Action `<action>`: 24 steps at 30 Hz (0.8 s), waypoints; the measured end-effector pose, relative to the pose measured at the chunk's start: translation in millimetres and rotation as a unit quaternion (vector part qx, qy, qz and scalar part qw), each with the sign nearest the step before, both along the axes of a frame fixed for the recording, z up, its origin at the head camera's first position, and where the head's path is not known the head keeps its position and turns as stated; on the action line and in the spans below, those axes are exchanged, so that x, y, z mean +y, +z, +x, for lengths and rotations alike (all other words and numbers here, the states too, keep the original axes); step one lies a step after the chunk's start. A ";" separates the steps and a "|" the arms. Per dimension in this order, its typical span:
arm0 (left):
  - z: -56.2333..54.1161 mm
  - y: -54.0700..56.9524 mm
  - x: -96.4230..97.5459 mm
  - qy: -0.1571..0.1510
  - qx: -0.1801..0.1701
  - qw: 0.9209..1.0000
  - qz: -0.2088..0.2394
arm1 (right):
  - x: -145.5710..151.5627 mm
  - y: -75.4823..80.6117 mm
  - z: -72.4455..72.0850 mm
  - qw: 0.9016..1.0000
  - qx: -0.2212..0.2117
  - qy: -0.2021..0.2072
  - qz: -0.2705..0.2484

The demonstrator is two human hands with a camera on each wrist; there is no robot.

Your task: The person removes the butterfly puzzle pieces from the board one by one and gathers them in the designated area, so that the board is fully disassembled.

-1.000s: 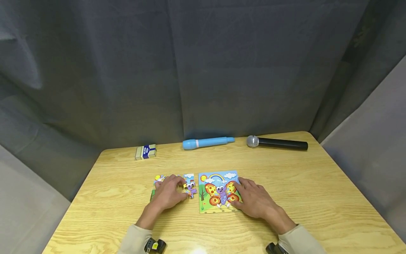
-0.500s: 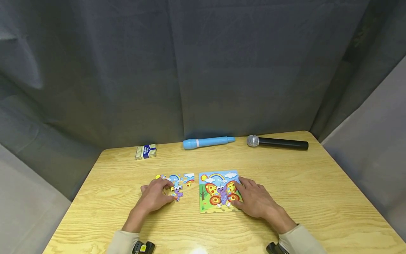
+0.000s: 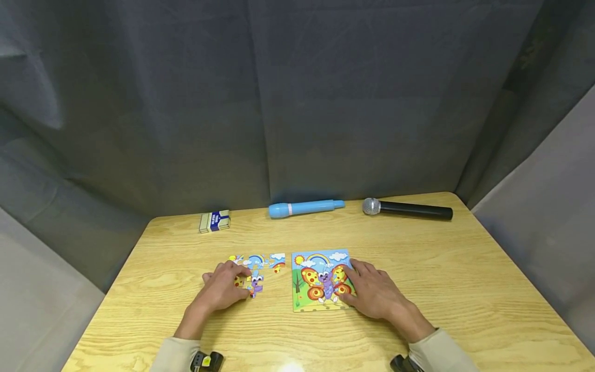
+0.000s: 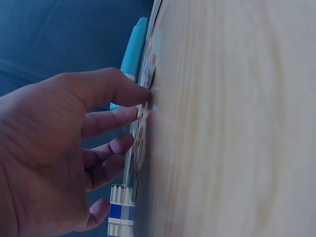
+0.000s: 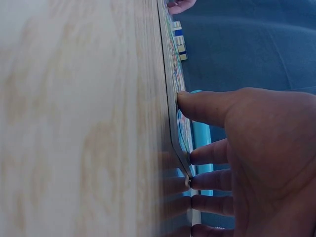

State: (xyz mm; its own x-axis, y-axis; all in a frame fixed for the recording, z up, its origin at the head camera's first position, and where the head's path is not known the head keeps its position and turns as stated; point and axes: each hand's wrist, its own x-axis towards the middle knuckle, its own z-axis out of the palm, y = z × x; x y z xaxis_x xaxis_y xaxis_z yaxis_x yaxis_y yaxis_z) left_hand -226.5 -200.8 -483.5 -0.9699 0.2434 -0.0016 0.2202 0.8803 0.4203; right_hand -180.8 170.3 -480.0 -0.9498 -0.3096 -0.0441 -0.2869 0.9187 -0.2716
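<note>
In the head view my left hand [image 3: 220, 288] pinches a jigsaw piece [image 3: 256, 282] with a purple butterfly face between thumb and forefinger, low over the table. A top row of pieces, with a rainbow piece [image 3: 255, 261] and a cloud piece [image 3: 277, 257], lies just beyond it. A yellow spotted wing piece [image 3: 239, 281] shows between the fingers; other pieces at the left are hidden under the hand. My right hand [image 3: 374, 292] rests on the right edge of a square butterfly picture board [image 3: 321, 281], its thumb and fingertips touching the board [image 5: 183, 123] in the right wrist view.
Along the back of the wooden table [image 3: 297, 336] lie a box of sticks with a blue label [image 3: 215, 221], a light-blue toy microphone [image 3: 304, 208] and a black microphone with a silver head [image 3: 406, 209]. Grey curtain [image 3: 297, 103] hangs behind.
My left hand has moved left with the butterfly-face piece, away from the picture board and under the top row. The right hand and the board have stayed put.
</note>
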 end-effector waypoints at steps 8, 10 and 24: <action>-2.3 -2.1 -0.6 0.009 -0.006 1.000 -0.004 | -0.3 0.8 0.1 1.000 -0.001 0.002 -0.003; -3.2 -1.8 0.5 0.007 0.000 1.000 -0.001 | 0.0 0.8 0.3 1.000 -0.001 0.002 -0.002; -0.9 2.1 33.3 -0.049 0.005 0.996 0.073 | 1.3 2.2 0.2 1.000 -0.008 0.000 0.001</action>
State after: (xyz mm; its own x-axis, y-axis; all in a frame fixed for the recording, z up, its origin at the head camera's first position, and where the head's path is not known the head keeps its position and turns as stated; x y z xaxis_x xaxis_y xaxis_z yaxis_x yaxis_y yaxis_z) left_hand -227.4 -167.6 -481.4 -0.9413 0.3338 0.0498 0.3065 0.7838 0.5402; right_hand -180.7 171.5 -477.8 -0.9488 -0.3104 -0.0591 -0.2835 0.9188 -0.2748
